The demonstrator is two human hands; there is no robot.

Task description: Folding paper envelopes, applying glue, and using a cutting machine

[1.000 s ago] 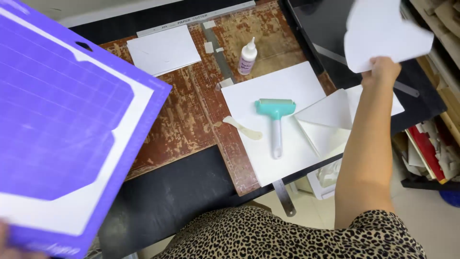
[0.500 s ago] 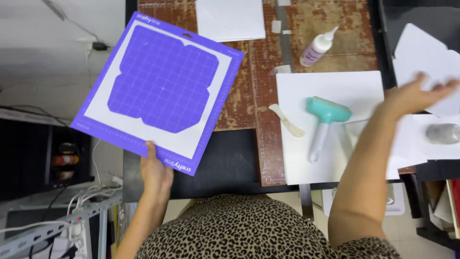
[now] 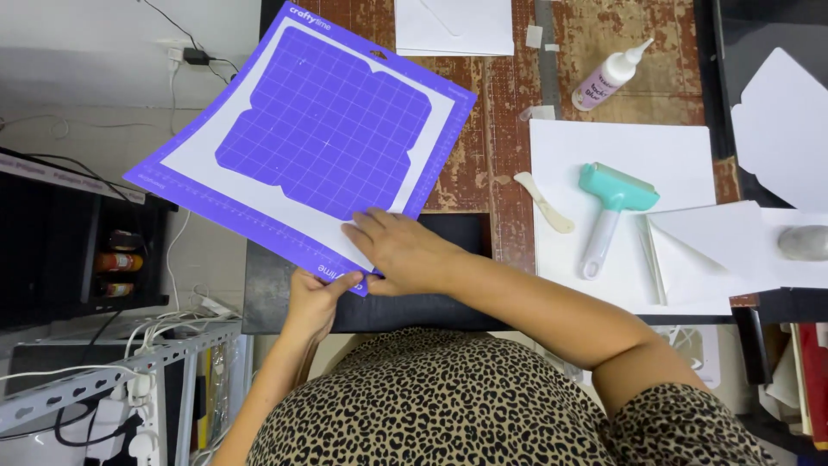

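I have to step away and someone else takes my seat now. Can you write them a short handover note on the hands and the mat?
Left hand: pinches the near edge of the purple cutting mat, held tilted over the desk's left edge.
Right hand: fingers flat on the white sheet at the mat's near corner.
Done: the centre shape is already out of the sheet.
Left: the white border remains stuck on the mat.
Nearby: teal roller, glue bottle.

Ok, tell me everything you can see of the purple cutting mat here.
The purple cutting mat is a thin, flexible-looking square sheet printed with a pale grid and ruler marks along its edges. White paper sticks to it as a leftover frame, its middle cut away in a notched shape. The mat is tilted, partly over the wooden table, partly off its left side. The left hand pinches its near edge; the right hand presses on the white paper.
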